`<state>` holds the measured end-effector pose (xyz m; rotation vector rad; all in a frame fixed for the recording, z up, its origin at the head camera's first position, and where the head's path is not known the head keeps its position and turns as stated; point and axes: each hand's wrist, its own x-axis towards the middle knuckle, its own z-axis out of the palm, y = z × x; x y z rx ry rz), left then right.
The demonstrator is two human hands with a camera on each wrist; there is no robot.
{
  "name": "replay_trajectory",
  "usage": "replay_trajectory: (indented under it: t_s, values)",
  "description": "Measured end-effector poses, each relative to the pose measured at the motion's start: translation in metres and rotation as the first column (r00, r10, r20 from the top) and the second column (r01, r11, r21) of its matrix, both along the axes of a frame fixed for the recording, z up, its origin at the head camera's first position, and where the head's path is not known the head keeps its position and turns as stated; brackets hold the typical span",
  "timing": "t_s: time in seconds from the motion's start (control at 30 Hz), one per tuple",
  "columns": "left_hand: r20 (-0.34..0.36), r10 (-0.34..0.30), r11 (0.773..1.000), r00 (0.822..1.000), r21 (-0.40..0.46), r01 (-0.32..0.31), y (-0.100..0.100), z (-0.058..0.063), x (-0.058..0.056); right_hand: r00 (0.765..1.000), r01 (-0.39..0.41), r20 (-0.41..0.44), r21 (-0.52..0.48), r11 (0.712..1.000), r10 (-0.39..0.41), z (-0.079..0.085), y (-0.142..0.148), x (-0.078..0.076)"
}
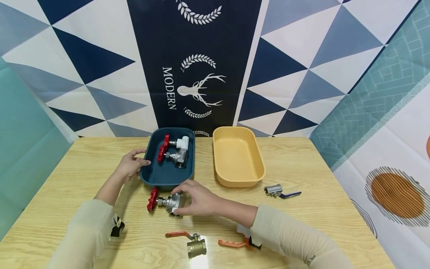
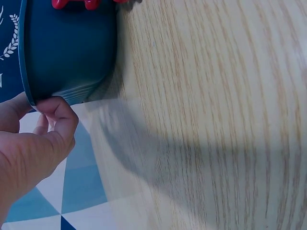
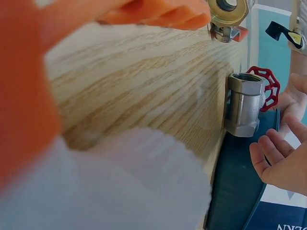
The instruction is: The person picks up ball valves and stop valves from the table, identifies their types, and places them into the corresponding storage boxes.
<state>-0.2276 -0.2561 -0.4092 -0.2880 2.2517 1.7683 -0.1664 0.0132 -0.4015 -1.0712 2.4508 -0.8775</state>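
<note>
My left hand (image 1: 129, 166) pinches the left rim of a dark blue tray (image 1: 162, 175); the left wrist view shows its thumb and fingers at that rim (image 2: 29, 91). In the tray lie a metal valve (image 1: 180, 157) and a white-bodied valve (image 1: 183, 142), both with red handwheels. A larger metal valve (image 1: 174, 203) with a red handwheel lies on the table before the tray. My right hand (image 1: 203, 200) is beside it, thumb and fingers spread about its body. In the right wrist view the fingers (image 3: 273, 148) are loosely bent, apart from the valve (image 3: 243, 105).
A yellow tray (image 1: 238, 155) stands to the right of the blue one. A small ball valve (image 1: 275, 189) with a blue lever lies farther right. Nearer me are a brass ball valve (image 1: 196, 247) with a red lever and an orange-handled white valve (image 1: 235, 244), partly hidden by my right sleeve.
</note>
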Motion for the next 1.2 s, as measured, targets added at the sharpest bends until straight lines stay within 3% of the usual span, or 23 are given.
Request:
replay_trajectory:
  t_s: [1.2]
  values:
    - [0.009, 0.006, 1.000, 1.000, 0.002, -0.006, -0.001, -0.003, -0.002, 0.989, -0.085, -0.099, 0.217, 0.972, 0.108, -0.012, -0.017, -0.001]
